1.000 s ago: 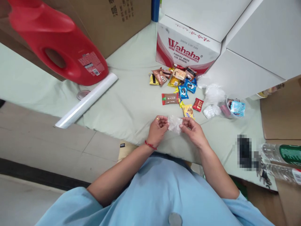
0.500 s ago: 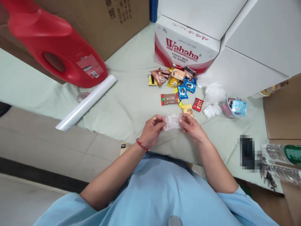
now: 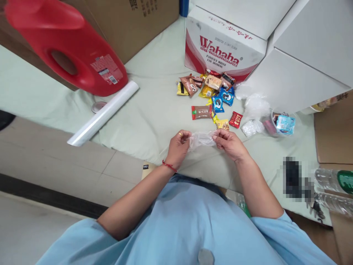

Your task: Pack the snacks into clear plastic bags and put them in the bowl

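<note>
A thin, clear plastic bag point(image 3: 202, 139) is stretched between my two hands, crumpled and see-through. My left hand point(image 3: 179, 147) pinches its left end; a red string bracelet circles that wrist. The right end is pinched by my right hand point(image 3: 228, 143). Just beyond my hands lie a yellow snack packet point(image 3: 223, 124), a red packet point(image 3: 235, 119) and a brown bar wrapper point(image 3: 201, 112). Farther back is a heap of small wrapped snacks point(image 3: 213, 82), with blue packets point(image 3: 227, 96) at its near side.
Clear crumpled plastic point(image 3: 257, 106) and a tub of packets point(image 3: 284, 124) sit at right. Behind stands a Wahaba-style water carton point(image 3: 220, 48). A red jug point(image 3: 91, 62) and white roll point(image 3: 103, 114) are at left. Plastic bottles point(image 3: 331, 179) and keys point(image 3: 317, 210) lie at right.
My hands have moved slightly apart, and the clear plastic bag between them is pulled wider. The camera view has shifted a little.
</note>
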Motion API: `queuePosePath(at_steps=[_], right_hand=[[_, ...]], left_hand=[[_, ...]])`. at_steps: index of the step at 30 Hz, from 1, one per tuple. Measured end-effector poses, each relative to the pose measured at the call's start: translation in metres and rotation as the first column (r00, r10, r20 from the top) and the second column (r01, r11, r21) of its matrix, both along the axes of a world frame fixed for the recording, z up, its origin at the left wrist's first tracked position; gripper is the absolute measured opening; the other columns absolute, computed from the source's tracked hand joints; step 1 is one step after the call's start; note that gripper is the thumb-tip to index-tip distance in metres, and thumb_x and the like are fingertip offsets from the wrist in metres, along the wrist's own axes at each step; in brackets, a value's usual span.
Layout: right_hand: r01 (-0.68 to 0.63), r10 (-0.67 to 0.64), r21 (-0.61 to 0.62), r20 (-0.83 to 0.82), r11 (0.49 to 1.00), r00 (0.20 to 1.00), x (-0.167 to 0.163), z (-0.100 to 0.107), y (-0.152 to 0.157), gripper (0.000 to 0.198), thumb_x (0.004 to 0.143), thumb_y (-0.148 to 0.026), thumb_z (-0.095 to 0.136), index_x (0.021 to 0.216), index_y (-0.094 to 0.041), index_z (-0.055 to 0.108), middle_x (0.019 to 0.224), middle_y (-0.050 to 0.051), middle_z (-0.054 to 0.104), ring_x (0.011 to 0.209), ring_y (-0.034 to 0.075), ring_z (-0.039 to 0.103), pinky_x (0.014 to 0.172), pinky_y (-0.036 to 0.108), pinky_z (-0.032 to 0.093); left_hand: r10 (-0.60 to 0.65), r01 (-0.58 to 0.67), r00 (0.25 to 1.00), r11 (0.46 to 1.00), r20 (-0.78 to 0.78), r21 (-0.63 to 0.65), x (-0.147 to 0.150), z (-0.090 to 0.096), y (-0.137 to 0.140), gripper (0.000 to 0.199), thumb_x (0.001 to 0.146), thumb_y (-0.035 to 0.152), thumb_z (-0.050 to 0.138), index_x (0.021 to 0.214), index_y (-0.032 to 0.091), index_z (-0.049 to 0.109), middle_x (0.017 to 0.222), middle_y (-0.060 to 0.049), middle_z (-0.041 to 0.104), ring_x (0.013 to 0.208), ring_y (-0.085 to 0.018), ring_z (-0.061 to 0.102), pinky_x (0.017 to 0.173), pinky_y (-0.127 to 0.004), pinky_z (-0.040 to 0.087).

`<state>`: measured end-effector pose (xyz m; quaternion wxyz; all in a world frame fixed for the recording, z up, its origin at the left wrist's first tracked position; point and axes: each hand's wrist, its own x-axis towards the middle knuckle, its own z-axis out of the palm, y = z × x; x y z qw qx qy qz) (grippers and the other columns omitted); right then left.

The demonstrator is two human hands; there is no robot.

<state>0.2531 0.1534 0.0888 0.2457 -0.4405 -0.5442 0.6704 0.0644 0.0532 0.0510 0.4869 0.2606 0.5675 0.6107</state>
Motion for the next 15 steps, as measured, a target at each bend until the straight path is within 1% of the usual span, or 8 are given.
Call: queuePosePath(at_steps=[1, 3, 5, 6, 8, 10, 13, 15], right_hand=[[0.032, -0.033, 0.045, 0.028, 0.999, 0.999, 0.000, -0.001, -0.001, 0.040, 0.066, -0.050, 0.089, 0.089, -0.023, 0.071, 0.075, -0.003, 0.057, 0.057, 0.009, 0.043, 0.049, 0.024, 0.034], [0.165, -0.177, 0.145, 0.072, 0.975, 0.982, 0.001, 0.000, -0.006, 0.042, 0.066, -0.054, 0.088, 0.090, -0.024, 0.070, 0.080, -0.002, 0.060, 0.061, 0.010, 0.044, 0.051, 0.024, 0.037], [0.253, -0.268, 0.152, 0.082, 0.955, 0.960, -0.003, 0.003, -0.015, 0.044, 0.072, -0.064, 0.082, 0.086, -0.024, 0.069, 0.076, 0.000, 0.059, 0.060, 0.011, 0.043, 0.049, 0.024, 0.036], [0.242, -0.250, 0.108, 0.075, 0.964, 0.965, -0.006, 0.005, -0.021, 0.048, 0.076, -0.070, 0.077, 0.084, -0.023, 0.069, 0.075, 0.001, 0.060, 0.060, 0.012, 0.044, 0.048, 0.024, 0.035], [0.125, -0.125, 0.006, 0.045, 0.992, 0.991, -0.018, 0.009, -0.031, 0.054, 0.077, -0.076, 0.072, 0.087, -0.023, 0.070, 0.079, 0.003, 0.063, 0.065, 0.014, 0.049, 0.049, 0.025, 0.038], [0.031, -0.031, -0.003, 0.025, 1.000, 0.999, -0.032, 0.009, -0.036, 0.052, 0.071, -0.072, 0.079, 0.088, -0.023, 0.072, 0.078, 0.002, 0.064, 0.068, 0.015, 0.051, 0.053, 0.025, 0.041], [0.078, -0.078, 0.042, -0.004, 0.996, 0.997, -0.045, 0.001, -0.035, 0.046, 0.064, -0.060, 0.088, 0.079, -0.022, 0.069, 0.067, -0.003, 0.056, 0.061, 0.011, 0.044, 0.052, 0.023, 0.038], [0.143, -0.143, 0.001, -0.049, 0.990, 0.989, -0.046, -0.007, -0.032, 0.042, 0.064, -0.055, 0.089, 0.077, -0.021, 0.067, 0.065, -0.005, 0.053, 0.057, 0.009, 0.042, 0.052, 0.023, 0.037]], left_hand=[[0.025, -0.025, 0.999, 1.000, -0.025, 0.003, 0.000, -0.001, 0.000, 0.021, 0.078, 0.033, 0.074, 0.091, 0.023, 0.060, 0.083, 0.002, 0.062, 0.071, -0.012, 0.054, 0.063, -0.024, 0.042], [0.078, -0.077, 0.991, 0.997, -0.106, 0.014, -0.001, -0.001, 0.000, 0.017, 0.082, 0.034, 0.071, 0.089, 0.023, 0.060, 0.080, 0.002, 0.061, 0.067, -0.012, 0.051, 0.063, -0.025, 0.041], [0.114, -0.112, 0.965, 0.993, -0.238, 0.020, -0.001, 0.000, -0.003, 0.014, 0.084, 0.033, 0.070, 0.090, 0.023, 0.061, 0.080, 0.002, 0.061, 0.068, -0.012, 0.051, 0.065, -0.026, 0.041], [0.126, -0.123, 0.942, 0.992, -0.310, 0.028, 0.000, 0.001, -0.004, 0.013, 0.085, 0.032, 0.070, 0.089, 0.023, 0.061, 0.080, 0.002, 0.061, 0.068, -0.013, 0.052, 0.067, -0.026, 0.041], [0.145, -0.129, 0.888, 0.989, -0.437, 0.064, 0.002, 0.004, -0.007, 0.013, 0.086, 0.031, 0.069, 0.085, 0.022, 0.060, 0.078, 0.002, 0.060, 0.069, -0.013, 0.052, 0.070, -0.027, 0.041], [0.164, -0.126, 0.846, 0.986, -0.507, 0.109, 0.004, 0.006, -0.009, 0.018, 0.086, 0.034, 0.070, 0.080, 0.022, 0.058, 0.075, 0.003, 0.058, 0.068, -0.012, 0.050, 0.070, -0.027, 0.041], [0.219, -0.191, 0.860, 0.976, -0.462, 0.107, 0.000, 0.004, -0.006, 0.024, 0.085, 0.038, 0.070, 0.075, 0.022, 0.056, 0.069, 0.004, 0.053, 0.064, -0.011, 0.047, 0.065, -0.025, 0.039], [0.275, -0.270, 0.919, 0.961, -0.281, 0.057, -0.007, 0.001, -0.002, 0.024, 0.087, 0.039, 0.065, 0.074, 0.022, 0.054, 0.066, 0.005, 0.052, 0.062, -0.011, 0.047, 0.061, -0.024, 0.038]])
